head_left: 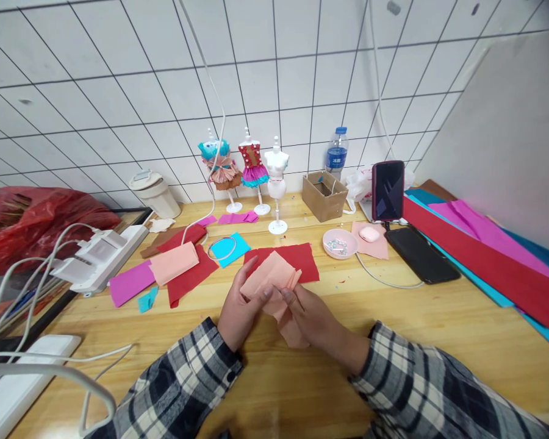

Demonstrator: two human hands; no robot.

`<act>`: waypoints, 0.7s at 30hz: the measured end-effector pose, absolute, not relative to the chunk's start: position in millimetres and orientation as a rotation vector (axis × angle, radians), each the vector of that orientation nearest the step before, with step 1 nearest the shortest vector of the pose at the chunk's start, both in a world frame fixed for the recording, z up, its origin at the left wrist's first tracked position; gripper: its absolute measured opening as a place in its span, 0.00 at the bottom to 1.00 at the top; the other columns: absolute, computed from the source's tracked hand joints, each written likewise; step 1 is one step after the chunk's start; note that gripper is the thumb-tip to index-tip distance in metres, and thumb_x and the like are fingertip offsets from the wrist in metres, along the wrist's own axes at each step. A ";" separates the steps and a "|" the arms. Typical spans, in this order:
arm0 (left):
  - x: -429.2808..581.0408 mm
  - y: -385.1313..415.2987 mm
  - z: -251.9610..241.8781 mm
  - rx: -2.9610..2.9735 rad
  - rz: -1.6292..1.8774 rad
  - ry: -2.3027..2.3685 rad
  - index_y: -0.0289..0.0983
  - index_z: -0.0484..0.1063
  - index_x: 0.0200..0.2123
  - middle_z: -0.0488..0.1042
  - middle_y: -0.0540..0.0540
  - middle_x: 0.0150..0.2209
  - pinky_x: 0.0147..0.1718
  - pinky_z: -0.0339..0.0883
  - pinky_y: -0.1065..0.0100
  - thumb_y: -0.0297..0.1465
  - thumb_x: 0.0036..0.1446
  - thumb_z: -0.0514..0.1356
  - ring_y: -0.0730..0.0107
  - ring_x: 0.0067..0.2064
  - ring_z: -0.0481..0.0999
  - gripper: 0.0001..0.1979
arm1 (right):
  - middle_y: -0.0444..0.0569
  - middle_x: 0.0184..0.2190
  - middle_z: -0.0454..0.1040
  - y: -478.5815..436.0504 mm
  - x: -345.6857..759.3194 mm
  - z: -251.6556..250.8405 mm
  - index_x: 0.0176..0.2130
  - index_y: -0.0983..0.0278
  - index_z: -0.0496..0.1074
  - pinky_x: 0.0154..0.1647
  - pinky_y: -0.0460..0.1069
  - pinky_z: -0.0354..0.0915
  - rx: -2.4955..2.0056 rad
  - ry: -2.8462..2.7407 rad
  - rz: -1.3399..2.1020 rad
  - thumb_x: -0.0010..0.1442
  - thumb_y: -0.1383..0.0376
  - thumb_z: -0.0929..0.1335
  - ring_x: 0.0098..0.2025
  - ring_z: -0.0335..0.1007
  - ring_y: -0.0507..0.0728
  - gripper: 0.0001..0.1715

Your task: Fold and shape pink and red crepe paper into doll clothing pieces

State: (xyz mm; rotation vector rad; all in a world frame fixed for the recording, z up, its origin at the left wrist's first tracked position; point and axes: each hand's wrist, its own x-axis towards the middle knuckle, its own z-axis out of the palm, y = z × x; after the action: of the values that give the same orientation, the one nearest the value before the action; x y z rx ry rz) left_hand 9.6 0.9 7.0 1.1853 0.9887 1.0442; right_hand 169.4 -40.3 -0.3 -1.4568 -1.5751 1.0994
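Between my hands, above the wooden table, is a piece of peach crepe paper with small folds gathered at its right edge. My left hand grips it from the left, thumb on top. My right hand pinches the gathered edge, and a loose end of the paper hangs below. Just behind lies a red paper sheet, partly covered by the peach piece. Farther back stand a bare white mini dress form and two dressed ones, one with a red top and magenta skirt, the other in turquoise, peach and brown.
Cut paper pieces, including a magenta one, lie left. A pink bowl of beads, a cardboard box, a propped phone and a black phone are right. Long paper strips line the right side; a power strip stands left.
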 end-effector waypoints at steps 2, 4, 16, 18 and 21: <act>7.6 2.8 5.4 1.208 1.076 1.004 0.42 0.61 0.60 0.62 0.41 0.63 0.54 0.66 0.53 0.37 0.51 0.67 0.49 0.60 0.66 0.34 | 0.56 0.51 0.75 -40.3 169.9 -0.8 0.54 0.63 0.67 0.50 0.55 0.63 -1.478 -1.584 1.107 0.69 0.51 0.53 0.51 0.71 0.62 0.28; 6.4 4.4 4.1 1.205 1.089 0.994 0.41 0.62 0.59 0.62 0.41 0.63 0.54 0.66 0.53 0.36 0.50 0.68 0.48 0.60 0.66 0.34 | 0.57 0.49 0.76 -40.1 170.0 -1.5 0.52 0.64 0.68 0.48 0.55 0.63 -1.520 -1.595 1.109 0.69 0.50 0.53 0.50 0.72 0.63 0.28; 11.5 -0.8 9.8 1.172 0.981 0.955 0.39 0.56 0.62 0.78 0.45 0.38 0.38 0.71 0.59 0.37 0.47 0.70 0.57 0.38 0.78 0.41 | 0.56 0.47 0.76 -39.6 169.6 -0.4 0.49 0.64 0.68 0.48 0.54 0.64 -1.465 -1.542 1.163 0.68 0.48 0.54 0.48 0.72 0.61 0.28; 12.6 -2.2 11.3 1.169 0.972 0.954 0.39 0.56 0.62 0.77 0.47 0.34 0.35 0.71 0.61 0.38 0.47 0.69 0.60 0.34 0.77 0.41 | 0.57 0.46 0.77 -40.0 169.4 -0.2 0.47 0.65 0.69 0.48 0.54 0.64 -1.490 -1.538 1.153 0.68 0.49 0.54 0.47 0.73 0.61 0.28; 12.7 -2.1 11.2 1.172 0.963 0.961 0.40 0.56 0.62 0.77 0.47 0.33 0.33 0.70 0.62 0.37 0.48 0.69 0.61 0.33 0.77 0.40 | 0.58 0.46 0.77 -40.1 169.2 -1.1 0.46 0.65 0.69 0.48 0.55 0.63 -1.516 -1.541 1.139 0.68 0.49 0.54 0.47 0.72 0.62 0.27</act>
State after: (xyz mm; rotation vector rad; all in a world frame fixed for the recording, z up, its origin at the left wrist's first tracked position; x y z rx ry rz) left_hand 12.7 -2.1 11.2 1.1724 0.9614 0.9628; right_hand 169.2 -40.1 -1.1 -1.5155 -1.5414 1.1390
